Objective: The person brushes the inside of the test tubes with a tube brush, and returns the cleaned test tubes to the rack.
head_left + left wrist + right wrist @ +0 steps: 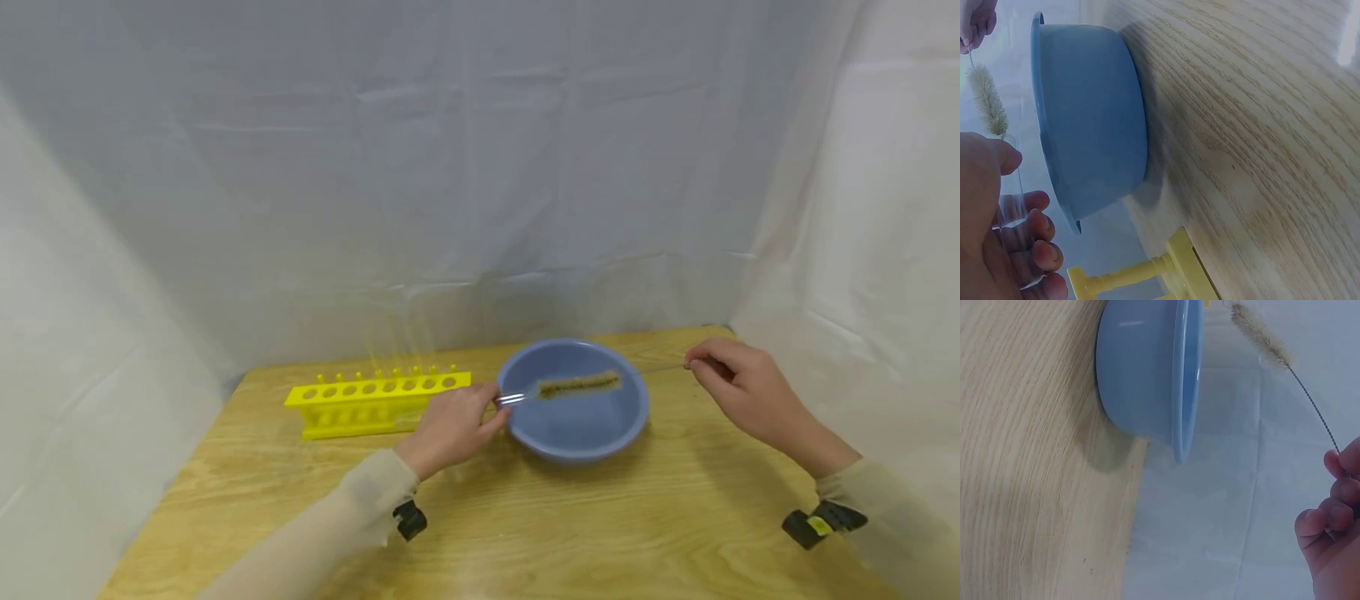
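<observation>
Two hands, one brush (579, 385) and one glass tube (519, 397) over one blue basin (577, 429).
Left of the basin, the left hand (456, 421) curls round the tube; right of it, the right hand (750, 392) pinches the brush's wire end. One yellow rack (379, 390), eight-holed, stands left of the basin.
</observation>
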The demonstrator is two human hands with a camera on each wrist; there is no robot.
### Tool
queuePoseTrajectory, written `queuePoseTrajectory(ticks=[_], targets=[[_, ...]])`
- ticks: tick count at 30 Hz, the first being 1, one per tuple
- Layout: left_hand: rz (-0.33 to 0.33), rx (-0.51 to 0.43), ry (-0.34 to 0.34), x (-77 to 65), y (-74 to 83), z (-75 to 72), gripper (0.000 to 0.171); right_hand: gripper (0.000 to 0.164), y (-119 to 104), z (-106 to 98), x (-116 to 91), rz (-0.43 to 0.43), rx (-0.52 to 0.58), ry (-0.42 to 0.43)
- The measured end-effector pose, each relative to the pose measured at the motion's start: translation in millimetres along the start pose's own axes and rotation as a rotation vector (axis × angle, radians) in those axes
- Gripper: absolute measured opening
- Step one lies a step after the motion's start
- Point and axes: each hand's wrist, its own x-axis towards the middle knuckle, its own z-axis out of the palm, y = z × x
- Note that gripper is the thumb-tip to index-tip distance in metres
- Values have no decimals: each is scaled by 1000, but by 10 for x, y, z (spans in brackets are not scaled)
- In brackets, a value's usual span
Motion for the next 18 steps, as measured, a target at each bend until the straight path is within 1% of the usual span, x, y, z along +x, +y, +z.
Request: queuePoseTrajectory(ticks=[7,9,14,18], targets=[[8,26,-1,-6,0,9,24,19,7,10,6,2,13,-2],[12,14,-6,-5,6,20,26,19,14,18,1,-4,15,-7],[23,-3,-25,-1,12,28,29,17,26,29,5,-5,30,-43],[28,2,-22,1,3,29,29,15,39,34,12,18,45,-79]])
